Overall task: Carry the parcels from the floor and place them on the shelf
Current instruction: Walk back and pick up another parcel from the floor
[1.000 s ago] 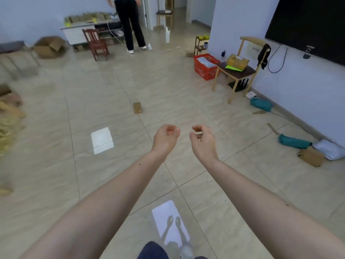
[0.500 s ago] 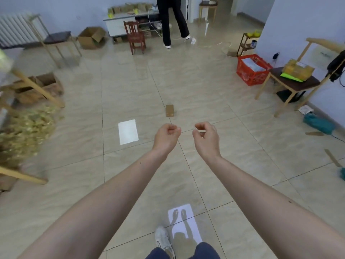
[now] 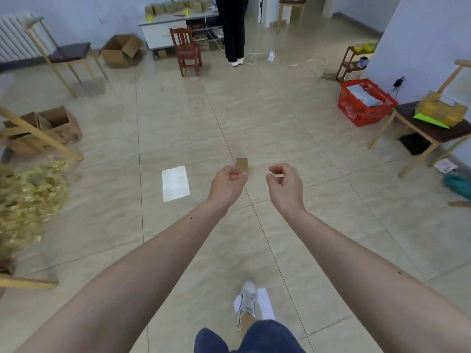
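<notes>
Both bare arms are stretched straight out. The left hand (image 3: pixel 226 184) is curled into a loose fist and the right hand (image 3: pixel 285 186) has its fingers hooked toward the thumb, nothing in either. A small flat brown cardboard parcel (image 3: pixel 242 164) lies on the glossy beige tile floor (image 3: pixel 280 123), just past the left knuckles.

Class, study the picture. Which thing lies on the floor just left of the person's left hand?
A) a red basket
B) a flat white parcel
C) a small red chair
B: the flat white parcel lies on the floor directly to the left of the left hand, with only bare tile between them.
</notes>
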Motion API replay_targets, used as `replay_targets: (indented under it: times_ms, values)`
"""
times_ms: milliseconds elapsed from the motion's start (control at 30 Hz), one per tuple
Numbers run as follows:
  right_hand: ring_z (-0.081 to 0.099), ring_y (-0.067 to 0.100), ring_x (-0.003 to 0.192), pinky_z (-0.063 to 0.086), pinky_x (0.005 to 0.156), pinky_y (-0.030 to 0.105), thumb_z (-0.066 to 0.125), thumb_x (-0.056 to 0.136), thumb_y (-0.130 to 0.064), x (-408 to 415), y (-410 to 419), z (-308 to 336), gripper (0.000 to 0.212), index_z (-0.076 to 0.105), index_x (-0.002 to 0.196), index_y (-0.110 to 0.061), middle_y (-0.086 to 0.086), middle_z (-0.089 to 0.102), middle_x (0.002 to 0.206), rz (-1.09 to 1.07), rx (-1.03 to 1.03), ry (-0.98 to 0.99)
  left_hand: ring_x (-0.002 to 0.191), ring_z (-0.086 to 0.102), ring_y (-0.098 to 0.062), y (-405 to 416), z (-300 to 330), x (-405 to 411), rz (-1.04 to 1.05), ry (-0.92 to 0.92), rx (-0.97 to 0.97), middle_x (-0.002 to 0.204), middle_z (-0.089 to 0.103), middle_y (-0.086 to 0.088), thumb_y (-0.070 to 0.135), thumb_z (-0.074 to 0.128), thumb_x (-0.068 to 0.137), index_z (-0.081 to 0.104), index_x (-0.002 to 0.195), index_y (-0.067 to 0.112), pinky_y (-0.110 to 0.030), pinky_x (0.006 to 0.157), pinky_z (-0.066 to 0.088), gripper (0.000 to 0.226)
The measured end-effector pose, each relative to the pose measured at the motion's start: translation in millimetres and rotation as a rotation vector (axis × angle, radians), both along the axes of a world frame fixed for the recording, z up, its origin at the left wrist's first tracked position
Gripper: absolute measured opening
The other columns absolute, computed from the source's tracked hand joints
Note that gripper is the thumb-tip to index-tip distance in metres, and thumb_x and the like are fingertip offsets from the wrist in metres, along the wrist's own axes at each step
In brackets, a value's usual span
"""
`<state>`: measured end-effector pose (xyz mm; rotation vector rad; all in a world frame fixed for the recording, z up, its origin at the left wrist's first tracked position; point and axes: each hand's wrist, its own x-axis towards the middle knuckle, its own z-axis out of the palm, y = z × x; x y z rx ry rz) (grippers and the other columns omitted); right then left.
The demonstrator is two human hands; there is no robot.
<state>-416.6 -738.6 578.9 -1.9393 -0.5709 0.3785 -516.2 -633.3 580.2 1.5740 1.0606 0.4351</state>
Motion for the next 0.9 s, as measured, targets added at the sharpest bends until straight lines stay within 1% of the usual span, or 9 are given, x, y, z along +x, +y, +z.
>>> replay_targets:
  times_ms: [100, 267, 367, 467, 600, 633, 733, 800, 900]
  values:
    - [0.057, 0.006, 0.077, 0.046, 0.084, 0.024, 0.055, 0.092, -0.015, 31, 51, -1, 0.018, 0.063, 0.108, -0.013, 0.001, 0.056, 0.117, 0.008, -0.006, 0.012, 0.087, 0.058, -0.016, 52, 0, 28, 0.018, 0.001, -0.011, 0.089, 0.062, 0.004, 0.031, 0.061, 0.091, 0.063, 0.112, 0.013, -0.03, 0.077, 0.045, 0.028]
    - [0.059, 0.012, 0.079, 0.043, 0.08, 0.021, 0.055, 0.092, -0.014, 72, 131, -3, 0.016, 0.063, 0.105, -0.015, 0.003, 0.056, 0.117, 0.026, -0.031, 0.026, 0.091, 0.059, -0.017, 132, -1, 67, 0.027, 0.009, -0.025, 0.098, 0.061, 0.0, 0.032, 0.061, 0.09, 0.062, 0.113, 0.014, -0.032, 0.081, 0.048, 0.029]
    - [0.058, 0.01, 0.078, 0.042, 0.077, 0.018, 0.053, 0.093, -0.015, 91, 179, -7, 0.017, 0.064, 0.106, -0.014, 0.002, 0.056, 0.117, 0.031, -0.039, 0.03, 0.093, 0.059, -0.017, 179, -6, 88, 0.023, 0.015, -0.037, 0.101, 0.061, 0.0, 0.034, 0.062, 0.089, 0.062, 0.112, 0.015, -0.031, 0.082, 0.048, 0.029]
    - [0.057, 0.006, 0.077, 0.043, 0.079, 0.02, 0.054, 0.092, -0.015, 107, 230, -12, 0.019, 0.064, 0.107, -0.014, 0.003, 0.056, 0.118, 0.015, -0.041, 0.047, 0.092, 0.058, -0.017, 230, -10, 105, 0.004, 0.026, -0.047, 0.101, 0.062, 0.0, 0.033, 0.062, 0.09, 0.061, 0.11, 0.016, -0.031, 0.082, 0.047, 0.026]
    - [0.057, 0.001, 0.074, 0.041, 0.067, 0.007, 0.053, 0.092, -0.015, 124, 298, -19, 0.018, 0.063, 0.107, -0.016, 0.001, 0.055, 0.119, -0.048, -0.044, 0.057, 0.086, 0.054, -0.016, 306, -13, 124, -0.063, 0.051, -0.051, 0.102, 0.064, 0.0, 0.034, 0.061, 0.09, 0.062, 0.114, 0.015, -0.029, 0.081, 0.045, 0.031]
    - [0.057, 0.001, 0.074, 0.041, 0.068, 0.007, 0.053, 0.093, -0.015, 128, 315, -20, 0.017, 0.063, 0.107, -0.016, 0.001, 0.055, 0.119, -0.069, -0.044, 0.059, 0.085, 0.054, -0.017, 326, -14, 129, -0.078, 0.06, -0.042, 0.104, 0.066, -0.001, 0.034, 0.062, 0.089, 0.062, 0.112, 0.015, -0.03, 0.081, 0.045, 0.03]
    - [0.058, 0.007, 0.081, 0.044, 0.082, 0.022, 0.053, 0.092, -0.016, 136, 359, -21, 0.019, 0.063, 0.108, -0.016, 0.002, 0.056, 0.12, -0.138, -0.035, 0.066, 0.089, 0.058, -0.019, 380, -13, 145, -0.134, 0.076, -0.01, 0.111, 0.07, -0.007, 0.033, 0.064, 0.088, 0.063, 0.104, 0.019, -0.034, 0.085, 0.048, 0.022]
    - [0.06, 0.012, 0.086, 0.048, 0.087, 0.029, 0.053, 0.092, -0.017, 142, 386, -23, 0.019, 0.064, 0.108, -0.016, 0.002, 0.057, 0.12, -0.18, -0.043, 0.072, 0.094, 0.061, -0.02, 412, -13, 157, -0.168, 0.087, 0.023, 0.108, 0.069, -0.005, 0.03, 0.064, 0.088, 0.064, 0.104, 0.017, -0.035, 0.087, 0.049, 0.02]
    - [0.061, 0.015, 0.088, 0.051, 0.091, 0.036, 0.054, 0.091, -0.017, 154, 422, -27, 0.018, 0.064, 0.107, -0.017, 0.002, 0.058, 0.12, -0.221, -0.064, 0.086, 0.089, 0.061, -0.016, 451, -17, 177, -0.226, 0.099, 0.031, 0.107, 0.069, -0.001, 0.028, 0.063, 0.088, 0.066, 0.11, 0.013, -0.025, 0.072, 0.047, 0.027]
